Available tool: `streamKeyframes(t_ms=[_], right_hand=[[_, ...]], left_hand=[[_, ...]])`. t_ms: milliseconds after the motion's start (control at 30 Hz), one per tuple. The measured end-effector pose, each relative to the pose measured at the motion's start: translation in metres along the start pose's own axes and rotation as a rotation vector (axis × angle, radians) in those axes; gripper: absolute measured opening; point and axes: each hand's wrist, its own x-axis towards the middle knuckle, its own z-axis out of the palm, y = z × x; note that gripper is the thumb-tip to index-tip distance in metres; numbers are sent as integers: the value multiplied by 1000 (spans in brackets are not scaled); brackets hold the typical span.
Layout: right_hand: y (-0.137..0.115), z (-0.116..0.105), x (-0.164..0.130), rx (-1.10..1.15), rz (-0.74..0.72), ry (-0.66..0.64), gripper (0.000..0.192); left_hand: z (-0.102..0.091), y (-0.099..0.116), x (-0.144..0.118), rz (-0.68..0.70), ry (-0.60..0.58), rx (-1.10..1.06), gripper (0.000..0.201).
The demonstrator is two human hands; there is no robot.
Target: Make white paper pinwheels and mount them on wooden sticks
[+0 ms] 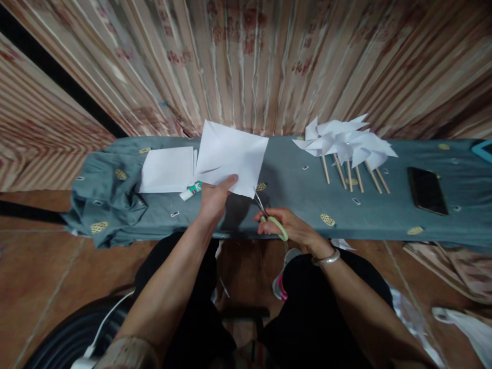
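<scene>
My left hand (217,197) grips a square white sheet of paper (234,151) by its near edge, thumb on top. One slit shows in the sheet near my thumb. In my right hand (286,224) is a pair of scissors (277,226) with pale green handles. Its blades meet the sheet's near right corner. Left of the sheet lies a stack of white paper (167,170), with a green and white tube (191,190) beside it, partly behind my left hand. Several white paper pinwheels (348,141) on wooden sticks lie together to the right.
A dark phone (427,190) lies on the cloth-covered bench (300,205) at the right. A blue-edged object (483,151) sits at the far right end. Behind the bench hangs a pleated curtain (246,66). White paper scraps (342,244) are below the near edge.
</scene>
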Motion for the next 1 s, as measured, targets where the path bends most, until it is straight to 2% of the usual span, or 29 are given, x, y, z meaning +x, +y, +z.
streamKeyframes(t_ms=[400,633,833,1000], right_hand=[[8,-2,7,1,-17,-61,46],[1,0,6,57,-8,-47,50],[2,0,6,67,-3,-40,51],[6,0,8,49,-19,-43,50]], left_hand=[[4,-7,-5,-43,-6,57,46],[3,-8,-6,-44,-27,67,40],[4,-8,-6,-31,-32,46,46],[3,-10,-6,-57,-19,91,37]])
